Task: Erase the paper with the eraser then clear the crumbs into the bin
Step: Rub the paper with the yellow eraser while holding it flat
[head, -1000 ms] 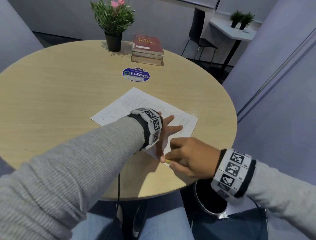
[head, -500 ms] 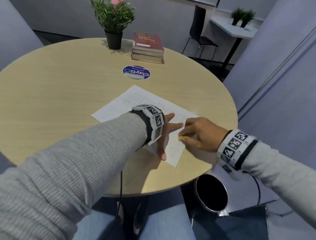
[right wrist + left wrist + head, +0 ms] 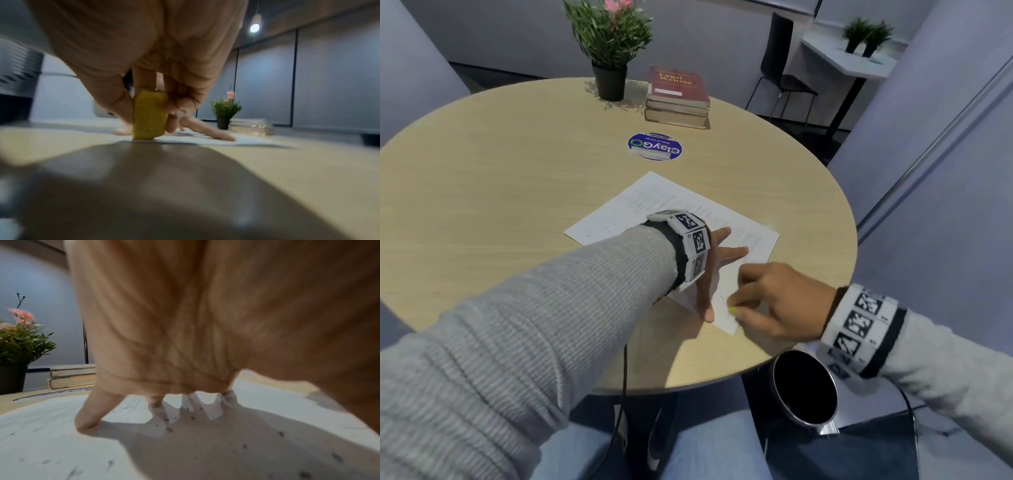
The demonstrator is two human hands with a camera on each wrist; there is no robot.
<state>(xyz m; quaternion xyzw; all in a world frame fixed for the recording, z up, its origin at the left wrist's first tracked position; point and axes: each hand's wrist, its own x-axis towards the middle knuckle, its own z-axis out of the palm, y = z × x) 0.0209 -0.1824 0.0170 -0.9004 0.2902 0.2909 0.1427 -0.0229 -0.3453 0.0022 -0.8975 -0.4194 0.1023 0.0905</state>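
My left hand (image 3: 717, 255) lies spread, pinning the thin, floppy white paper sheet (image 3: 654, 202); at its 4 o'clock corner my right hand (image 3: 779, 301) pinches the small, rubbery yellow eraser block (image 3: 149, 116) by its sides.

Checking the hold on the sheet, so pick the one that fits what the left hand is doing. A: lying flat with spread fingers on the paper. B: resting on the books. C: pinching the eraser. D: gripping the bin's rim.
A: the left hand lies flat with fingers spread on the paper, while the right hand pinches the yellow eraser.
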